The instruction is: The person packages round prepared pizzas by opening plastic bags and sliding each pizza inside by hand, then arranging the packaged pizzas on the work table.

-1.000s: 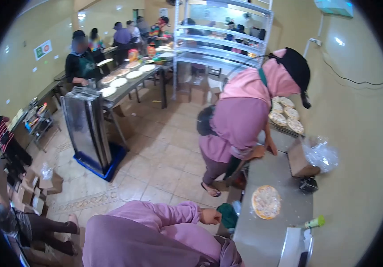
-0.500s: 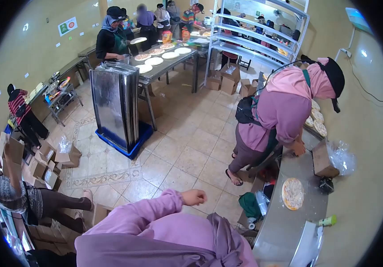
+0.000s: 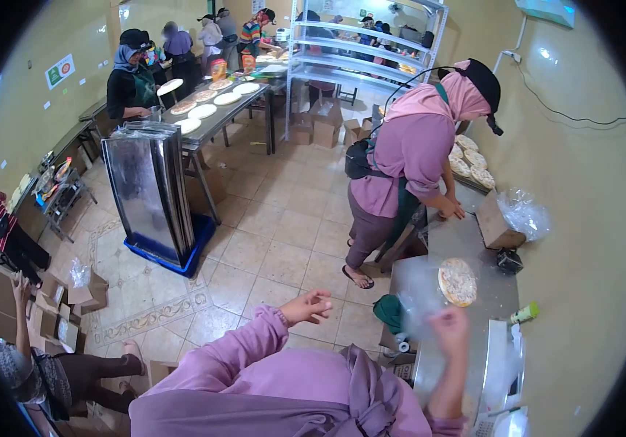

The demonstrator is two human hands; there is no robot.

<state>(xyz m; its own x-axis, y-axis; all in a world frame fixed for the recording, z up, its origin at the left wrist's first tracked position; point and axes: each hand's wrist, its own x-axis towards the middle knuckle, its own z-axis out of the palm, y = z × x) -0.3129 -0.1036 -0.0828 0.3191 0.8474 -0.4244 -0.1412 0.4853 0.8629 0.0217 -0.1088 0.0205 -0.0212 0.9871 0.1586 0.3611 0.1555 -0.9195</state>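
Note:
My left hand (image 3: 308, 307) is raised in front of my body, its fingers apart and slightly curled, holding nothing. Over the metal table, my right hand (image 3: 450, 325) is closed on a clear plastic bag (image 3: 416, 293), which is blurred by motion. Just beyond that hand lies a round pizza (image 3: 458, 282) with a pale topping, flat on the table and partly behind the bag's edge. To the right of my hand, a green-capped container (image 3: 524, 313) rests on its side beside a long white and metal device (image 3: 498, 357).
A co-worker in pink (image 3: 415, 146) bends over the table's far end, near several pizzas (image 3: 473, 159). A cardboard box (image 3: 498, 222) with plastic bags stands by the wall. Upright metal trays (image 3: 145, 193) sit in a blue base on the floor. Another person (image 3: 58, 357) is at left.
My right hand has come into view with a plastic bag in it. My left hand's fingers have opened out. The view has turned somewhat to the right.

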